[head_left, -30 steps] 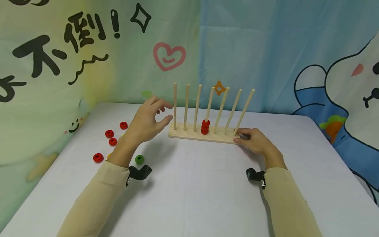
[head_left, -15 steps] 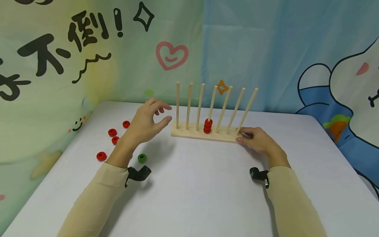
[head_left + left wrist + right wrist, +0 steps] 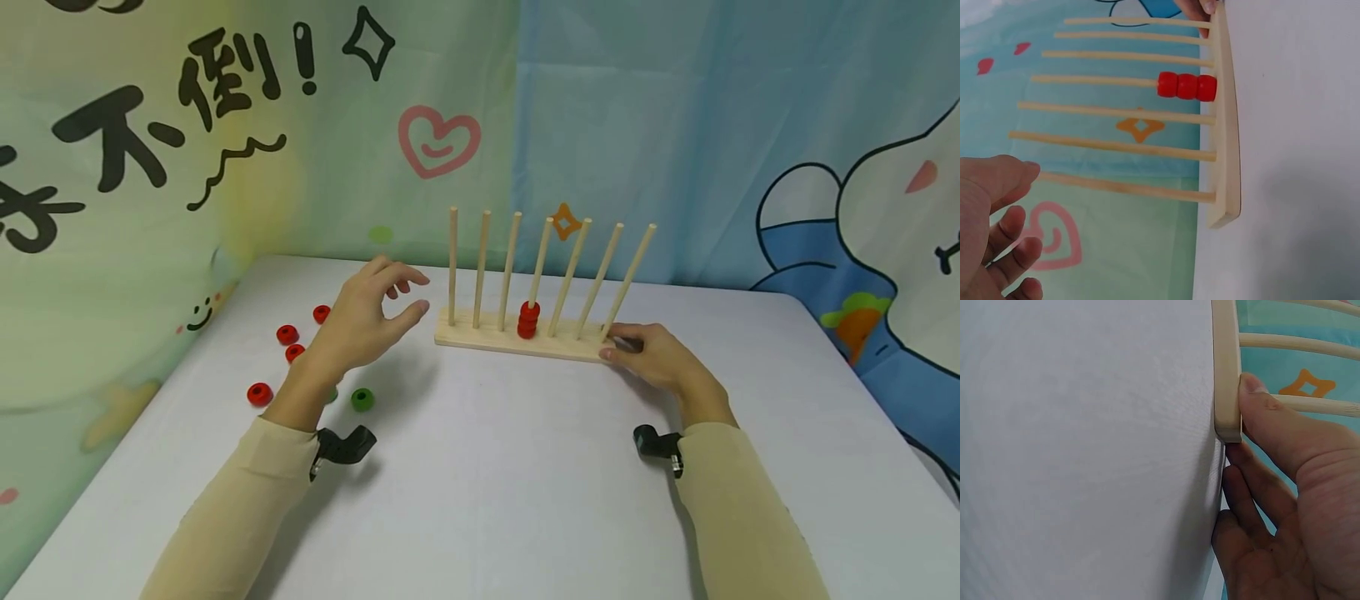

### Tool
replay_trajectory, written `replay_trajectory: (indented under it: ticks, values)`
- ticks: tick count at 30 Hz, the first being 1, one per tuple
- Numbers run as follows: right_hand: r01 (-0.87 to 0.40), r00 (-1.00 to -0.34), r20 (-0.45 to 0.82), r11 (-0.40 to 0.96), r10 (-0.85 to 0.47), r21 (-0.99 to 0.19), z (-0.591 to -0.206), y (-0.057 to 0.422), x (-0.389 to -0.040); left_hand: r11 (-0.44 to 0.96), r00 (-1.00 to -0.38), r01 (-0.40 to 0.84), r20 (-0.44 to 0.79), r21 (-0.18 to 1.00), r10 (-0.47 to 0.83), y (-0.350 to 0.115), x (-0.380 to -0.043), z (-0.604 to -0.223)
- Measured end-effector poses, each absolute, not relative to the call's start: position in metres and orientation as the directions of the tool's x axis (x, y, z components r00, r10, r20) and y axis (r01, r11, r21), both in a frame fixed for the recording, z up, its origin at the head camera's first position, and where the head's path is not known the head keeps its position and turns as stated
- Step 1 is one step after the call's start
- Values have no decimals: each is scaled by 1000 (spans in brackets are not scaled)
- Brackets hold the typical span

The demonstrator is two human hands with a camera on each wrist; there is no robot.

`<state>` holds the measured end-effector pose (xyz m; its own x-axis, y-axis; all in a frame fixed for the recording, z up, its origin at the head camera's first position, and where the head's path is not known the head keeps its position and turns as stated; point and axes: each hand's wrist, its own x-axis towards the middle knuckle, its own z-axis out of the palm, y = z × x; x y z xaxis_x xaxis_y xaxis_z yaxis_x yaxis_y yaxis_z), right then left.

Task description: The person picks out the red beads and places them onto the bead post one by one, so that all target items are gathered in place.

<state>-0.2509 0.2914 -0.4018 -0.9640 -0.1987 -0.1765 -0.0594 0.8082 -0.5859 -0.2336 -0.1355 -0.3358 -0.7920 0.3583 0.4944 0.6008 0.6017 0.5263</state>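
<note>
A wooden peg rack with a row of upright dowels stands on the table. Three red beads are stacked on its middle dowel; the left wrist view shows them pressed together against the base. My right hand grips the right end of the base, thumb on one side and fingers at the end and behind. Left of the rack, my left hand hovers apart from the first dowel, fingers loosely bent and thumb spread, holding nothing.
Several loose red beads lie at the left, some near my left forearm. A green bead lies right of that wrist, and another green one is partly hidden behind it. A printed cloth hangs behind the white table.
My left hand has drawn slightly left, away from the first dowel. The right hand keeps its grip on the rack. The head view has shifted a little, and a second green bead now shows.
</note>
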Motion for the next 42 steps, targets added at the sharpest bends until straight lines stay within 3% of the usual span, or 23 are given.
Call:
replay_trajectory:
  ticks: [42]
  values:
    - [-42, -964, -186, 802, -188, -595, -398, 290, -249, 654, -820, 565, 431, 503, 377, -194, -226, -349]
